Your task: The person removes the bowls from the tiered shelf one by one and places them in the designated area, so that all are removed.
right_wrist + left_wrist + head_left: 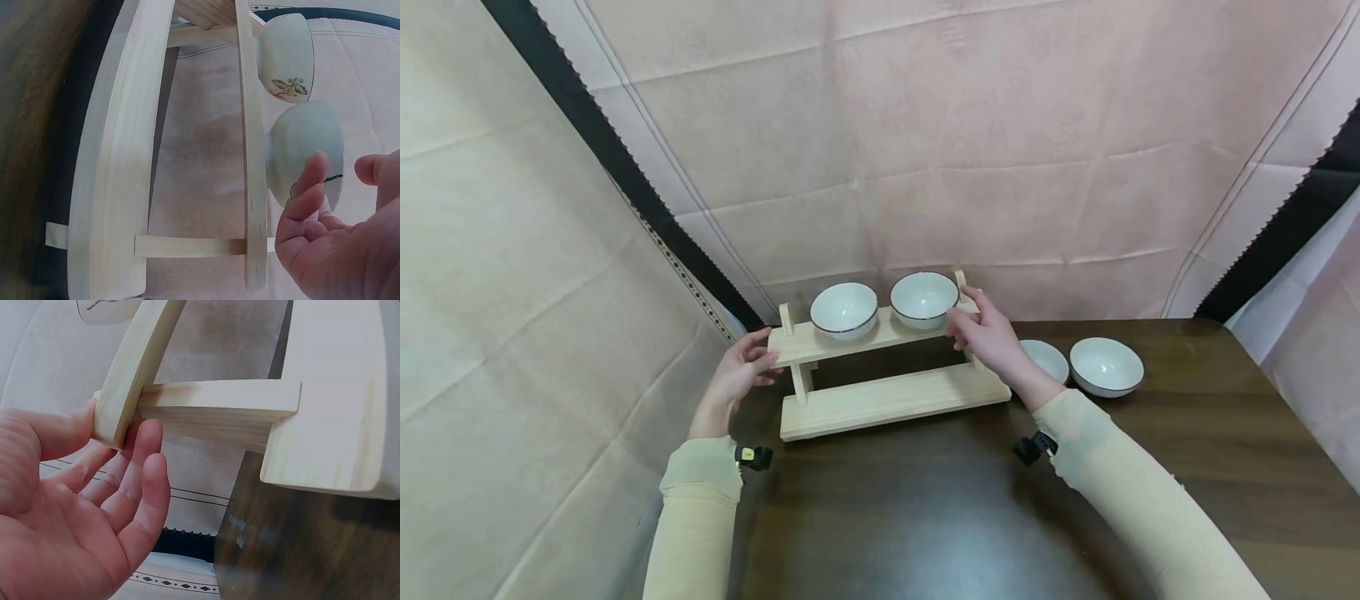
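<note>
A pale wooden two-tier rack stands on the table. My left hand grips the left end of its upper board, with the thumb on one face and fingers curled round the other. Two white bowls with dark rims sit side by side on the upper board, a left bowl and a right bowl. At the right bowl, my right hand has thumb and fingers spread apart. In the right wrist view its fingertips overlap this bowl's side, while the thumb stands off past the rim.
Right of the rack, two more white bowls rest on the dark wooden table: one partly behind my right wrist, the other further right. Pale cloth hangs behind, and another cloth hangs at the left.
</note>
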Demonstrator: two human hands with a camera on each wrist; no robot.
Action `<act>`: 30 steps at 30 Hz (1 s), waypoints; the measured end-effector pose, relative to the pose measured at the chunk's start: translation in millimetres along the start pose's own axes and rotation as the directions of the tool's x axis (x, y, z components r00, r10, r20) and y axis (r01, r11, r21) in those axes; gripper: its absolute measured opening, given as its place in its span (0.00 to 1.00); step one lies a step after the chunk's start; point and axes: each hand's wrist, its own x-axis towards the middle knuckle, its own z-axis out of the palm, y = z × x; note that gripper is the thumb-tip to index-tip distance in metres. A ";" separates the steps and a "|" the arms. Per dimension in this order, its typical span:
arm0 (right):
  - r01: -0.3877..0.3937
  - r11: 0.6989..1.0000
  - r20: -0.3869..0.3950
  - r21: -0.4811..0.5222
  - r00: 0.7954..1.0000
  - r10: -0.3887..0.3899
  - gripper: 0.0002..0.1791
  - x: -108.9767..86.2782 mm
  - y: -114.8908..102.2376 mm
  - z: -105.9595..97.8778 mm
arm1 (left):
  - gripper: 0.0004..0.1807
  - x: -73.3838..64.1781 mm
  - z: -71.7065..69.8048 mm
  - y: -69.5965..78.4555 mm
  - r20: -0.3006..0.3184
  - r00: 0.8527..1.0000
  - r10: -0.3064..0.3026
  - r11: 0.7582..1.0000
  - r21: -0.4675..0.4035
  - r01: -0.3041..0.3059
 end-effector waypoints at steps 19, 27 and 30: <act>-0.047 0.998 -0.043 0.040 0.998 0.049 0.43 9.8 -13.6 13.6 | 0.35 5.3 -2.7 1.3 0.033 0.999 0.017 0.989 0.148 -0.022; -0.052 0.996 -0.051 0.066 0.997 0.055 0.42 7.9 -14.9 16.7 | 0.35 3.4 -1.9 3.3 0.030 0.999 0.040 0.984 0.172 -0.044; -0.053 0.996 -0.052 0.070 0.997 0.056 0.43 9.0 -14.4 17.0 | 0.35 2.7 -1.2 3.3 0.031 0.999 0.039 0.985 0.164 -0.044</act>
